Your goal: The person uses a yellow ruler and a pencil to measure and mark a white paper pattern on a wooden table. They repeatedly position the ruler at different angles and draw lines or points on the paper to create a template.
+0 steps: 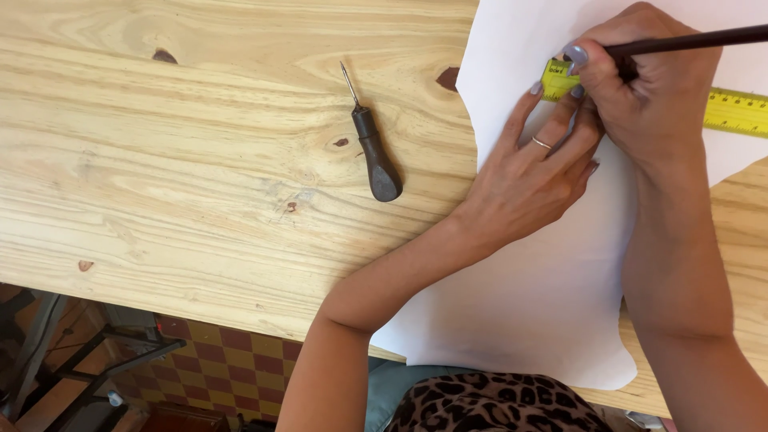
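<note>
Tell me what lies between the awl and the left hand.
In the head view, between the awl and the left hand lie only bare wooden tabletop and the edge of the white sheet.

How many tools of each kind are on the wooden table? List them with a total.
Awl, dark handle, lying free: 1
Yellow measuring tape, pinned by the left hand: 1
Dark pencil-like stick, in the grip of the right hand: 1
White sheet: 1
Total: 4
</note>
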